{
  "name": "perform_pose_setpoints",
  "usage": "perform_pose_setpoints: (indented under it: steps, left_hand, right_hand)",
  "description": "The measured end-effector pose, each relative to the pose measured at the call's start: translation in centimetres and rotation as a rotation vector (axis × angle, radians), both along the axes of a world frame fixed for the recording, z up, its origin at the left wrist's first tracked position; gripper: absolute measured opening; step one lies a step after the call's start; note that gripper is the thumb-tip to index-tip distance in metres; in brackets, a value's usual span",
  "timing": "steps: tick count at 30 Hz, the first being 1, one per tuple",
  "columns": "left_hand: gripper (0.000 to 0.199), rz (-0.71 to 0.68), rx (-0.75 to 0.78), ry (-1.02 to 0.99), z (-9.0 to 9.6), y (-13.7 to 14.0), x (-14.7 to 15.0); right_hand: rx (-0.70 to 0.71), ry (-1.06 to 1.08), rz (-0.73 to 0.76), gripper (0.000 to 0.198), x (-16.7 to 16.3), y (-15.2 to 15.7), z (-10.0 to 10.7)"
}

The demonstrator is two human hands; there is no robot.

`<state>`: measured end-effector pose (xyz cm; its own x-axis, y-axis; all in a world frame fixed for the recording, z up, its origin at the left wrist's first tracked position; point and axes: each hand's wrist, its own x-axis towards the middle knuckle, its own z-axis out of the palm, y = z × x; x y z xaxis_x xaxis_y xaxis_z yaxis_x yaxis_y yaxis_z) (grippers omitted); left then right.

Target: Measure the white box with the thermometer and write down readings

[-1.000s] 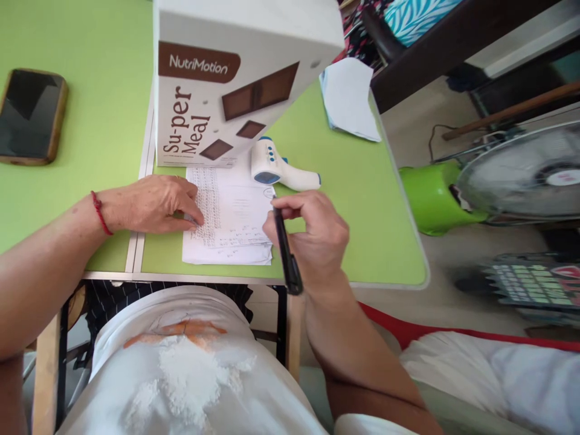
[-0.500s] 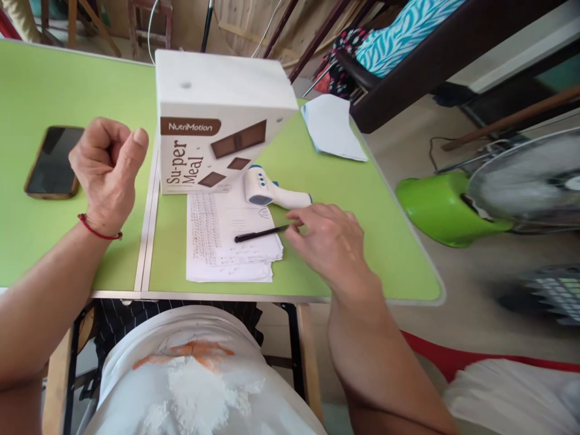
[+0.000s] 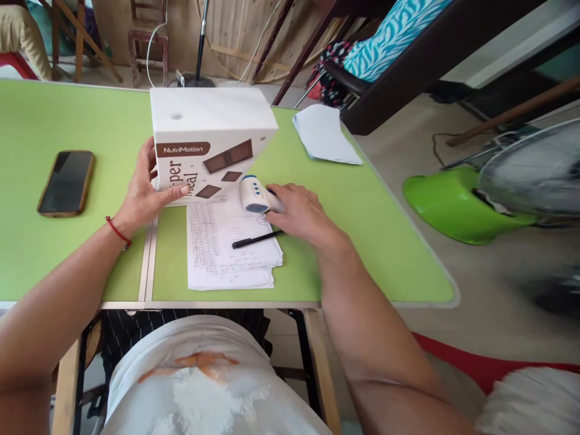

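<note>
A white cardboard box with brown "NutriMotion" lettering stands on the green table. At its lower left corner, my left hand grips it, thumb across the front and fingers round the side, partly hidden. My right hand is closed over the handle of a white and blue infrared thermometer, whose head points left beside the box. Beneath the thermometer lie stacked sheets of printed and handwritten paper. A black pen rests across them, close below my right fingers.
On the left part of the green table lies a phone. Folded white paper sits near the far right edge. Off the table to the right are a green stool and a fan. A person's leg shows at the top left.
My left hand has moved right from a raised fist and taken hold of the box's corner. My right hand has gone from beside the pen up onto the thermometer's handle.
</note>
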<state>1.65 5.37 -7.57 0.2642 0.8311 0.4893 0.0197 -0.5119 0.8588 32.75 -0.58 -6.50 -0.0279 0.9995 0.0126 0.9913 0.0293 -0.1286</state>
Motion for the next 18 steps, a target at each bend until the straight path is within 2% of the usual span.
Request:
perform_pose_setpoints:
  steps: [4,7,11,14,15,17,18]
  left_hand:
    - [0.078,0.036,0.048,0.016,-0.5,0.7,0.1]
    - [0.073,0.061,0.055,0.02,0.0,0.4,0.0]
    - [0.072,0.11,0.021,0.082,2.6,-1.6,-0.5]
    - [0.072,0.041,-0.106,0.113,5.4,-3.6,-1.2]
    - [0.071,-0.016,-0.138,0.117,6.2,-4.2,-1.4]
    - [0.063,-0.14,-0.204,0.179,7.5,-5.1,-1.9]
    - [0.059,-0.196,-0.233,0.23,7.9,-5.4,-2.1]
  right_hand:
    - [0.053,0.115,-0.032,0.056,0.1,-0.1,-0.2]
    - [0.146,0.241,-0.105,0.055,-0.1,-0.3,0.1]
    - [0.421,0.516,-0.25,0.048,-1.0,-1.6,2.1]
    - [0.588,0.94,-0.204,0.04,-2.5,-4.2,4.5]
    - [0.552,1.129,-0.126,0.034,-3.3,-5.5,5.2]
    - [0.336,1.476,0.019,0.027,-5.2,-8.3,6.1]
    - [0.24,1.609,0.079,0.03,-6.3,-9.7,6.2]
